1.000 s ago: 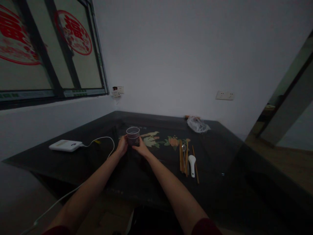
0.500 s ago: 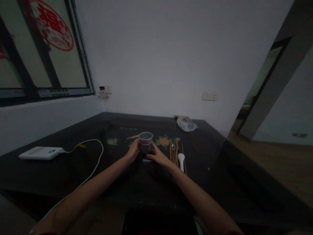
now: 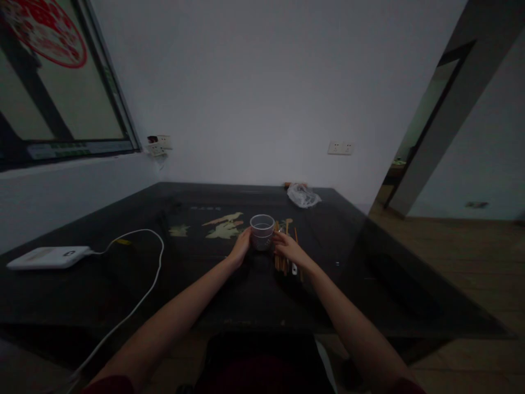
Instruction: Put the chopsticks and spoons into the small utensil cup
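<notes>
Between my two hands is a pale, greyish-pink cup (image 3: 262, 234), round and open at the top, upright over the table. My left hand (image 3: 241, 246) is curled against its left side. At the cup's right side, the fingers of my right hand (image 3: 289, 246) grip near the rim. Wooden chopsticks (image 3: 280, 265) lie just beside the cup, under and behind my right hand, which partly covers them. A white spoon (image 3: 294, 268) lies among them, mostly hidden by the same hand. Whether the cup's base touches the table is unclear.
The dark table (image 3: 205, 295) has a flower-and-bird print (image 3: 223, 225). To the left lies a white power bank (image 3: 47, 257) with a white cable (image 3: 158, 268) running past my left forearm. A crumpled clear plastic bag (image 3: 302, 196) sits at the back by the wall.
Both hands have carried the cup to the right, up beside the chopsticks. My right hand has shifted from low on the cup to nearer its rim. The view has turned slightly right.
</notes>
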`<state>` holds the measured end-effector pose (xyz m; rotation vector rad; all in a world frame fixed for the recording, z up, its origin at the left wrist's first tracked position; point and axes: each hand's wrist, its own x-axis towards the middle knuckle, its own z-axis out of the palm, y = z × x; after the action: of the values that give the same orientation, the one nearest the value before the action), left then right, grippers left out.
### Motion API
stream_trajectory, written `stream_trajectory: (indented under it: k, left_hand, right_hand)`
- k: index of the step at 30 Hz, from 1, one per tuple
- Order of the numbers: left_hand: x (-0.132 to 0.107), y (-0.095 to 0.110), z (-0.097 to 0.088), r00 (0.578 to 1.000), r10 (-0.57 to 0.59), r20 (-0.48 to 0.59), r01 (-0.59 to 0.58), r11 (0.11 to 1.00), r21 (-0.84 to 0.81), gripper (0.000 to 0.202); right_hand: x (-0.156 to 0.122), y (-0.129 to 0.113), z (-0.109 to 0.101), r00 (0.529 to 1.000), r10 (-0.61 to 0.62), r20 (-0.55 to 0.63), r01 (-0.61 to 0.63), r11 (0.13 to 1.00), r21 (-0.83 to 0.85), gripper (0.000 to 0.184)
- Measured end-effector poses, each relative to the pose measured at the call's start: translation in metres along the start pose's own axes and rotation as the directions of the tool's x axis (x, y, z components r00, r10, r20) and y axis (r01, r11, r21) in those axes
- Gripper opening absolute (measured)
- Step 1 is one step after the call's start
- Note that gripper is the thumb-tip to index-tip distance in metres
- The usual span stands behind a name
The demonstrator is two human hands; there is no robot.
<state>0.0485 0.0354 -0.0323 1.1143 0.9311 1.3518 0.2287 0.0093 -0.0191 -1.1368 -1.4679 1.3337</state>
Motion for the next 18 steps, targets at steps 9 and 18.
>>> stream_trajectory:
  k: [9,18]
  left_hand:
    - [0.01,0.002,-0.014,0.996,-0.089,0.021,0.086,0.991,0.107,0.022]
    - [0.012,0.011,-0.025,0.992,-0.104,0.076,0.076,0.949,0.306,0.021]
  right_hand:
    - [0.003,0.005,-0.004,0.994,-0.108,-0.023,0.103,0.983,-0.151,0.055]
    - [0.007,0.006,-0.006,0.983,-0.173,-0.057,0.157,0.962,-0.223,0.036]
